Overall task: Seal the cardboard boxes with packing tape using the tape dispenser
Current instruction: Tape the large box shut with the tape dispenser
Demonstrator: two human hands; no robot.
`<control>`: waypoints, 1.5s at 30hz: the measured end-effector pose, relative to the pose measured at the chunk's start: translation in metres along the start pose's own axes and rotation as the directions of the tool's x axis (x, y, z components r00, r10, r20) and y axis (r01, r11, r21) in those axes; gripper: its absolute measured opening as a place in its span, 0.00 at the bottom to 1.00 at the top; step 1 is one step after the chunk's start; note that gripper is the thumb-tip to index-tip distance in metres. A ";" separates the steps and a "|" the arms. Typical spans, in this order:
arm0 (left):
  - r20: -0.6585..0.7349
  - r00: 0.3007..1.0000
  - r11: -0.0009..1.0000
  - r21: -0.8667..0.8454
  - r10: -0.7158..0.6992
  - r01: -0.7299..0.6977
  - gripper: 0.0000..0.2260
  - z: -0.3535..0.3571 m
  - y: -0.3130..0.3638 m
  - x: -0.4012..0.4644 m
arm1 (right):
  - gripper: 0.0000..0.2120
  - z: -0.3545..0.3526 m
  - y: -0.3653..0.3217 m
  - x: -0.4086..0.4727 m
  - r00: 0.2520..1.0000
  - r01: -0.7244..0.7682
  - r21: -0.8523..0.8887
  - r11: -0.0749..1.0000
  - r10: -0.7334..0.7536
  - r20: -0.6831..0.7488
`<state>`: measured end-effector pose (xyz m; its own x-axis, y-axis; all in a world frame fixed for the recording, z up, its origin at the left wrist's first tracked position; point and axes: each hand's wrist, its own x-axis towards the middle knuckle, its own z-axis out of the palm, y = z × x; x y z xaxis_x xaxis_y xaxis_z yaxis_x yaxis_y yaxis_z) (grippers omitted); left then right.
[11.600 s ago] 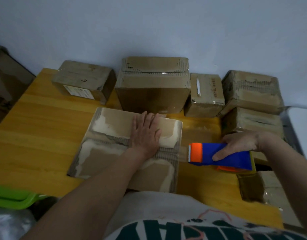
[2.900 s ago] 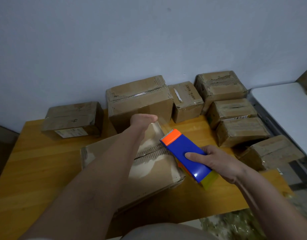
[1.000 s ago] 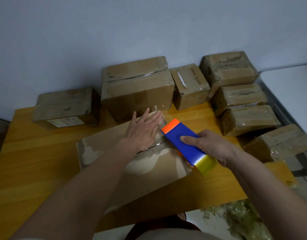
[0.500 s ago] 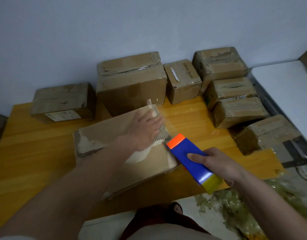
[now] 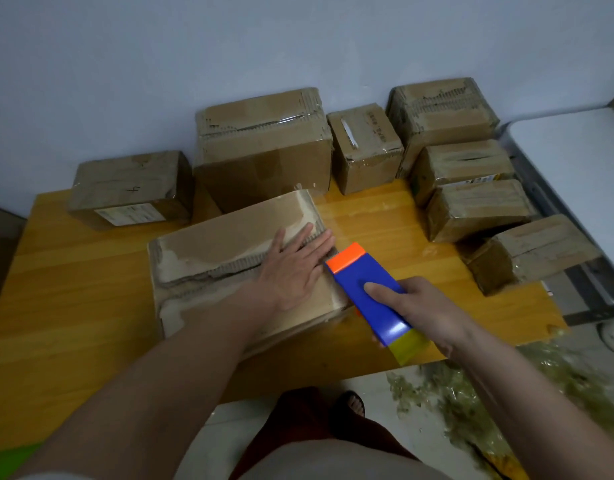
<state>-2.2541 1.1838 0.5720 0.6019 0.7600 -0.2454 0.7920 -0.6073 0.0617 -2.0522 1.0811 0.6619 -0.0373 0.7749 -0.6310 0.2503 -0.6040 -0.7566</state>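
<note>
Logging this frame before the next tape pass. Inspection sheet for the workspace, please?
Surface: wooden table, yellow-orange; bare wood shows left and front.
Job's things: flat cardboard box lies in front, centre seam not visibly taped. Tape dispenser, blue with orange nose, nose at the box's right edge.
Clutter: seven other cardboard boxes along the back and right, among them a large box at the wall and a box marked 4 back left.
Grippers: left hand lies flat on the box top by the seam; right hand grips the dispenser.
Cables: nothing seen.
Surroundings: pale wall; white surface at right; crumpled plastic film on the floor.
</note>
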 end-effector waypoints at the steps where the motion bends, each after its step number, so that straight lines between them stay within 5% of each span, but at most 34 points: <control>1: -0.002 1.000 1.000 0.002 -0.001 0.001 0.24 0.000 0.000 0.000 | 0.24 0.000 0.007 -0.007 1.000 -0.018 -0.010 1.000 0.019 0.006; 10: 0.025 1.000 1.000 0.006 0.008 -0.008 0.24 -0.002 0.003 0.000 | 0.19 -0.001 0.046 -0.035 0.994 -0.094 0.009 0.996 0.093 0.055; 17: 0.058 0.954 0.955 0.005 0.296 -0.297 0.35 0.010 0.014 -0.027 | 0.15 -0.001 0.054 -0.032 0.990 -0.111 0.038 0.993 0.107 0.091; 19: 0.091 0.957 0.953 0.110 0.274 -0.283 0.40 0.012 0.013 -0.026 | 0.15 -0.002 0.055 -0.030 0.990 -0.110 0.036 0.993 0.106 0.093; 25: 0.017 0.983 0.976 0.117 0.182 -0.183 0.35 0.016 0.024 -0.021 | 0.12 -0.004 0.069 -0.035 0.991 -0.101 0.055 0.993 0.095 0.099; 34: -0.023 0.990 0.990 0.019 0.140 -0.140 0.36 0.020 0.027 -0.020 | 0.26 -0.006 0.090 -0.049 0.970 -0.242 0.028 0.970 0.241 0.044; 38: -0.091 0.992 0.971 -0.233 -0.083 0.060 0.36 0.017 0.046 -0.014 | 0.24 0.001 0.086 -0.042 0.967 -0.250 -0.010 0.968 0.250 0.045; 45: -0.101 0.969 0.973 -0.068 -0.226 0.219 0.40 0.028 0.062 -0.006 | 0.26 0.010 0.073 -0.012 0.957 -0.288 -0.128 0.949 0.289 -0.014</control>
<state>-2.2120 1.1352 0.5502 0.4148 0.8967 -0.1543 0.9099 -0.4084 0.0724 -2.0427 1.0257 0.6125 0.0502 0.5700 -0.8201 0.3720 -0.7727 -0.5143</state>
